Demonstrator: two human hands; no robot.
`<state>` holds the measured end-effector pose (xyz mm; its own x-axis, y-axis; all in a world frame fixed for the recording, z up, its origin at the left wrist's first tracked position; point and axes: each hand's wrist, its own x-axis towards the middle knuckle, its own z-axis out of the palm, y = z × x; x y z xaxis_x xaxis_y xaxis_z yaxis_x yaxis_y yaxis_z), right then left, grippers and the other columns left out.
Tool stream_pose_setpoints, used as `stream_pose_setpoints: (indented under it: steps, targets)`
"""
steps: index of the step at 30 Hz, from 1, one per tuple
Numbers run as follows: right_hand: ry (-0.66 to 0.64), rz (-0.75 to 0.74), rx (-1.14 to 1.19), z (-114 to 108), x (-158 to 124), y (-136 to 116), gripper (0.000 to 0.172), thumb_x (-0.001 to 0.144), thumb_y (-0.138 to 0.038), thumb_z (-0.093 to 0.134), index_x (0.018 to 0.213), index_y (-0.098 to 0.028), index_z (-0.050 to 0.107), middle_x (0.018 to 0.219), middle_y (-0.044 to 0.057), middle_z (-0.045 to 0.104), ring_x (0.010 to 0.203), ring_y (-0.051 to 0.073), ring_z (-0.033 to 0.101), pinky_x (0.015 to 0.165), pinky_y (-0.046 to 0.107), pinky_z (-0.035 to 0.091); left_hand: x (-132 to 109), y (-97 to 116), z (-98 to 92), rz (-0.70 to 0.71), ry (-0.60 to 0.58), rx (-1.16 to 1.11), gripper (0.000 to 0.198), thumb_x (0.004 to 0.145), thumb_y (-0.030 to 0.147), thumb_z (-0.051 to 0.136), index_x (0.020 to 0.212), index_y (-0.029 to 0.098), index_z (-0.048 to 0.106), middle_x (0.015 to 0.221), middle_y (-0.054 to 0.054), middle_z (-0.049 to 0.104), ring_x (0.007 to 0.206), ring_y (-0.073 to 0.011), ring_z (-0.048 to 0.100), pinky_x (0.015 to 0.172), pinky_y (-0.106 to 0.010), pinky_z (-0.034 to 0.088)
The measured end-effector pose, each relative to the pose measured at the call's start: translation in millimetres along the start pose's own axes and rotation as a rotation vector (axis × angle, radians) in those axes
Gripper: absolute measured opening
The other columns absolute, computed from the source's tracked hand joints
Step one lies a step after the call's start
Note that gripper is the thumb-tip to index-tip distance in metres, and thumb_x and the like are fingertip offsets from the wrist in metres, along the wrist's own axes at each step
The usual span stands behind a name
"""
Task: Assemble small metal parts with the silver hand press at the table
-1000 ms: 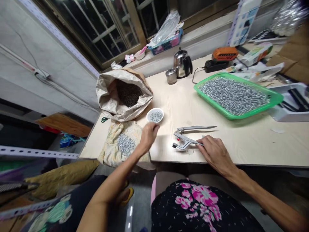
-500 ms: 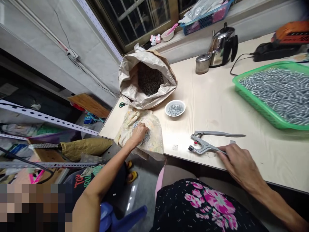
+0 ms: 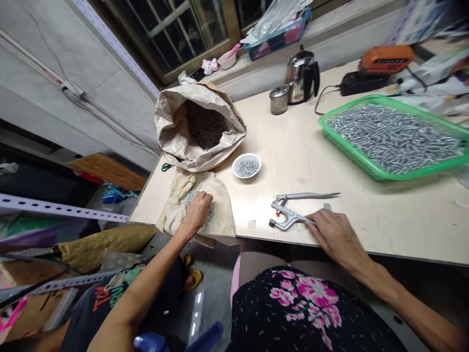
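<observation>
My left hand (image 3: 198,211) is over a patterned cloth (image 3: 223,208) at the table's left front corner, its fingers closed down on small metal pieces (image 3: 190,196); what they pinch is hidden. My right hand (image 3: 337,235) holds the lower handle of grey metal pliers (image 3: 289,217) near the front edge. The pliers' jaws point left and their handles are spread. A white bowl (image 3: 246,165) with silvery pieces stands between the cloth and the pliers, further back. Behind the cloth, an open sack (image 3: 168,142) shows dark contents.
A green tray (image 3: 366,166) full of metal pieces is at the right. Behind stand a lidded tin (image 3: 279,99), a kettle (image 3: 301,78) and an orange device (image 3: 386,59). Scissors (image 3: 166,166) lie by the sack. Another person's dark shirt (image 3: 88,313) shows at lower left.
The view has swung right, so the table things appear further left and more of the tray shows. My left hand remains at the pile and my right hand still holds the pliers.
</observation>
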<state>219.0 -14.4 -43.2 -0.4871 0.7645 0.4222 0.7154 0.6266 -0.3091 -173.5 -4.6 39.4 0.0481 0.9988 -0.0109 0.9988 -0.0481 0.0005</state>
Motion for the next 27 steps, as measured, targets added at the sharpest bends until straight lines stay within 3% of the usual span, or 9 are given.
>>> stream_pose_setpoints:
  steps: [3, 6, 10, 27]
  targets:
    - [-0.008, -0.003, -0.043, -3.5, 4.3, -3.6, 0.014, 0.099, -0.019, 0.044, 0.094, -0.016, 0.057, 0.084, 0.006, 0.059, 0.082, 0.021, 0.052, 0.077, 0.035, 0.032, 1.5, 47.3, -0.6, -0.072, 0.049, -0.51, 0.016, 0.088, 0.023, 0.056, 0.09, 0.016, 0.069, 0.087, -0.007, 0.07, 0.079, -0.0184, 0.063, 0.076, -0.029, 0.049]
    - [-0.001, -0.001, -0.089, -6.9, 7.4, -6.8, 0.015, 0.098, -0.018, 0.045, 0.091, -0.016, 0.058, 0.083, 0.006, 0.059, 0.081, 0.021, 0.05, 0.078, 0.035, 0.03, 3.0, 102.8, 6.0, -0.151, -0.155, -0.969, 0.021, 0.082, 0.033, 0.063, 0.088, 0.014, 0.071, 0.074, -0.003, 0.069, 0.06, -0.0136, 0.059, 0.059, -0.025, 0.047]
    - [0.03, -0.004, -0.152, -9.3, 8.2, -10.0, 0.017, 0.097, -0.016, 0.046, 0.086, -0.017, 0.059, 0.08, 0.005, 0.059, 0.079, 0.021, 0.047, 0.079, 0.035, 0.029, 6.3, 146.2, 18.9, -0.182, -0.248, -1.086, 0.023, 0.075, 0.035, 0.069, 0.08, 0.013, 0.073, 0.072, -0.004, 0.069, 0.059, -0.0128, 0.058, 0.058, -0.024, 0.046]
    - [0.023, 0.046, -0.122, -10.1, 12.5, -10.1, 0.022, 0.098, -0.017, 0.045, 0.082, -0.018, 0.06, 0.078, 0.003, 0.06, 0.08, 0.02, 0.045, 0.079, 0.036, 0.025, 13.2, 161.5, 21.8, -0.185, -0.322, -0.752, 0.017, 0.078, 0.029, 0.068, 0.078, 0.014, 0.076, 0.07, -0.003, 0.072, 0.064, -0.0143, 0.062, 0.062, -0.023, 0.044]
